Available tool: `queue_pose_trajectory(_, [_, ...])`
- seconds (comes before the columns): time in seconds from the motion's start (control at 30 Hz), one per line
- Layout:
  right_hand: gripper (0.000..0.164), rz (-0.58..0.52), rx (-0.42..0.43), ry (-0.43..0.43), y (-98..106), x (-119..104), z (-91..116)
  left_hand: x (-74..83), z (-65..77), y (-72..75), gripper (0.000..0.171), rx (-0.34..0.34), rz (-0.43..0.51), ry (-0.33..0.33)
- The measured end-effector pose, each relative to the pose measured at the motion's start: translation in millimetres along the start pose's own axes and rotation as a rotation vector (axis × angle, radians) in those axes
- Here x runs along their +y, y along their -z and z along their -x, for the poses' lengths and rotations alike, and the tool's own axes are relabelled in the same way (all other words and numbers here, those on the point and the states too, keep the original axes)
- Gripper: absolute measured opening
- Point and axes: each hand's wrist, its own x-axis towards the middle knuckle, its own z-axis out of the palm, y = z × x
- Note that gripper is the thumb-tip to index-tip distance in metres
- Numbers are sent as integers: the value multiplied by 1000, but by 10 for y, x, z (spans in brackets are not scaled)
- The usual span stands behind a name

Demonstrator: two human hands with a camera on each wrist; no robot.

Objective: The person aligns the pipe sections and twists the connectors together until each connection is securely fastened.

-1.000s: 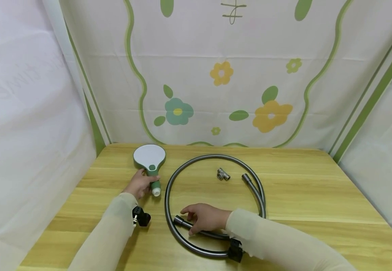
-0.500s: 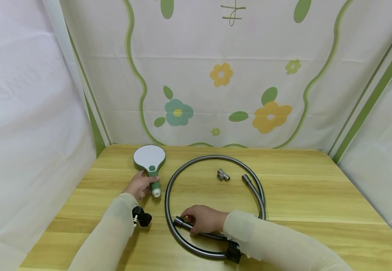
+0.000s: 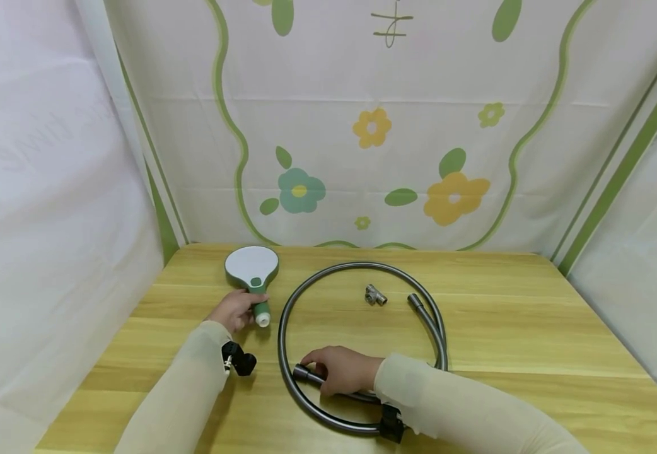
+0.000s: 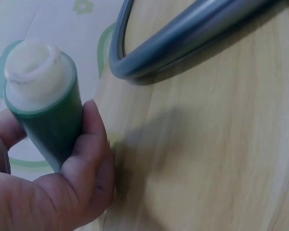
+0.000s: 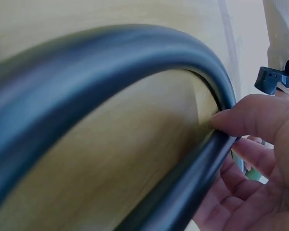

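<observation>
A shower head (image 3: pixel 251 268) with a white round face and green handle is at the left of the table. My left hand (image 3: pixel 236 311) grips its handle; in the left wrist view the white threaded end (image 4: pixel 32 72) points up past the fingers. A dark grey shower hose (image 3: pixel 284 340) lies in a loop at the centre. My right hand (image 3: pixel 347 371) pinches the hose just behind its near end fitting (image 3: pixel 301 372), thumb and fingers on either side in the right wrist view. The hose's other end fitting (image 3: pixel 414 301) lies inside the loop, at the right.
Inside the loop, near its back, lies a small metal tee connector (image 3: pixel 375 295). The wooden table (image 3: pixel 521 315) ends at a white fabric wall (image 3: pixel 328 145) with printed flowers. More white fabric stands on the left and right sides.
My right hand's fingers have come down and closed round the hose near its end fitting. The left hand keeps its grip on the shower head, which has hardly moved.
</observation>
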Motion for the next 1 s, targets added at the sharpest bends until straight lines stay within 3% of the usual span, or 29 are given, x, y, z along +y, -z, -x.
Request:
queue_pose_trajectory(0.37, [58, -56, -5, -28, 61, -82, 78, -50, -24, -16, 64, -84, 62, -7])
queue_pose_trajectory(1.0, [60, -72, 22, -11, 84, -128, 89, 4, 33, -122, 69, -53, 55, -106])
